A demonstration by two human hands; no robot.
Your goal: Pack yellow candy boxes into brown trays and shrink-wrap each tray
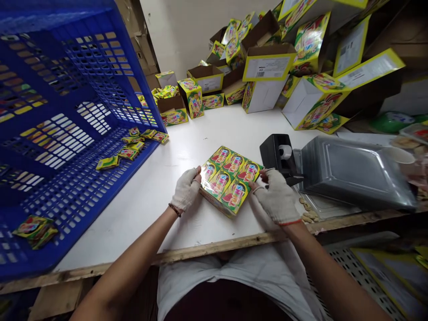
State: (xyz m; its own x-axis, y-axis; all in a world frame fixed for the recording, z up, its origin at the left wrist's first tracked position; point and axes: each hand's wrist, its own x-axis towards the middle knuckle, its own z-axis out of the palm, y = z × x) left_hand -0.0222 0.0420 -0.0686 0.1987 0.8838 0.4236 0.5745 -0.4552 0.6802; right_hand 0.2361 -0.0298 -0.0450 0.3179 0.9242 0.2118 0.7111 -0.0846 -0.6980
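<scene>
A flat block of several small yellow-green sweet boxes [229,179], wrapped in clear film, lies on the white table [187,147] in front of me. My left hand [186,191], in a white fingerless glove, grips the block's left edge with its fingers curled against it. On the block's right edge rests my right hand [276,195], gloved the same way, its fingers closed on the wrap. Both hands hold the block between them.
A tilted blue plastic crate [60,133] with several loose small boxes fills the left. A black tape dispenser [280,156] and a grey tray [354,171] sit right of the block. Open yellow cartons [267,71] pile up at the back. The table's wooden edge [207,249] is near me.
</scene>
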